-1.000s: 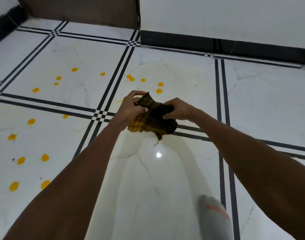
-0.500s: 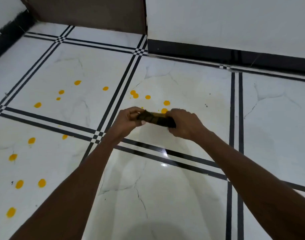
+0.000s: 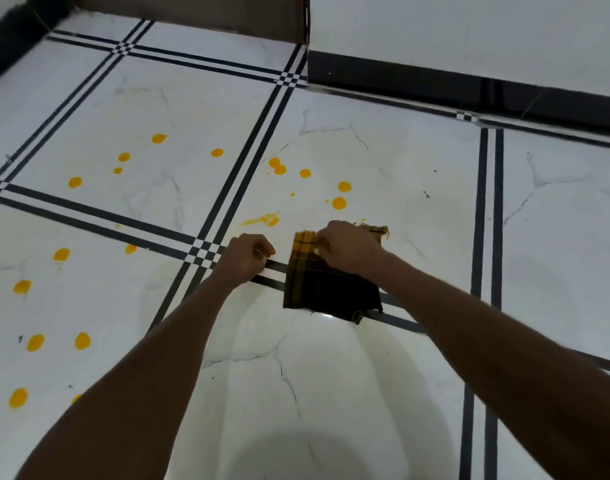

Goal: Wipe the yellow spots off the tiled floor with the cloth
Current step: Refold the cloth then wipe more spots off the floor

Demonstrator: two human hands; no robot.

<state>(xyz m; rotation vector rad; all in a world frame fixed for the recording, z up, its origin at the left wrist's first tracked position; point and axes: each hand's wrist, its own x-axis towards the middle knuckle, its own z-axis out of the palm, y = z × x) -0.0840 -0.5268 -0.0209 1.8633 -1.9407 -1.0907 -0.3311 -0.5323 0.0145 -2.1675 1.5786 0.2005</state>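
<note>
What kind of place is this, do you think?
Probably an indoor room in a home or similar building: a glossy white tiled floor with black line borders, a dark skirting beneath a plain white wall, and no furniture in view.

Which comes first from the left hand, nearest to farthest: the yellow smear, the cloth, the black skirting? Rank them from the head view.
1. The cloth, just right of the left hand, and the yellow smear, just beyond it on the floor: too close to call.
2. The black skirting, far off along the wall at upper right.
</note>
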